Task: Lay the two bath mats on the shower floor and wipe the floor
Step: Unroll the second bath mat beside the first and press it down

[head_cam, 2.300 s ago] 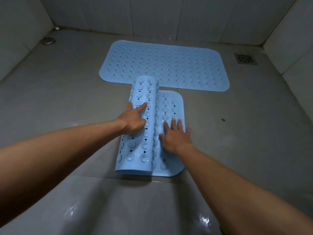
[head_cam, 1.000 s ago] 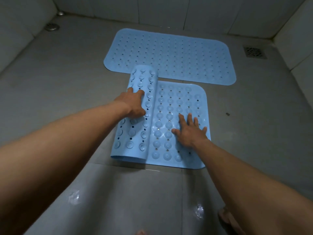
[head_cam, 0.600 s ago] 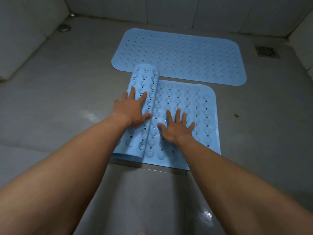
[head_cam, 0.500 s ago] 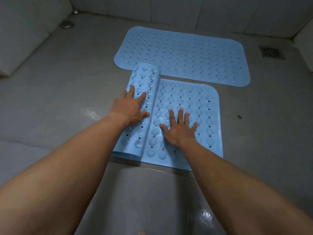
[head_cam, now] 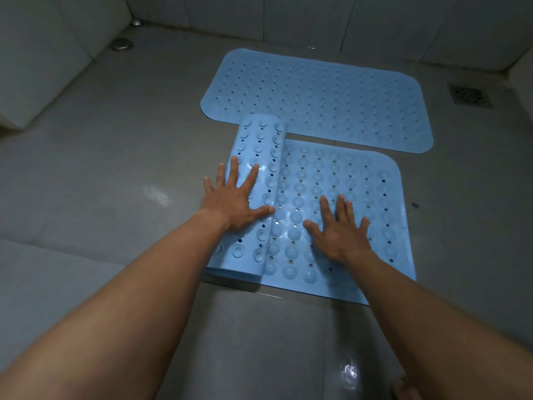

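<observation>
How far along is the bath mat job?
Done: the far blue perforated rubber mat lies flat. In hand: the near blue suction-cup mat is part unrolled, left hand on its roll, right hand pressing the flat part. Left: finish unrolling, wipe the grey floor.

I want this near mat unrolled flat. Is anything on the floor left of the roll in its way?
Nothing visible. The left hand rests on the roll; the floor to its left shows only a pale smear, and the round drain sits far back.
</observation>
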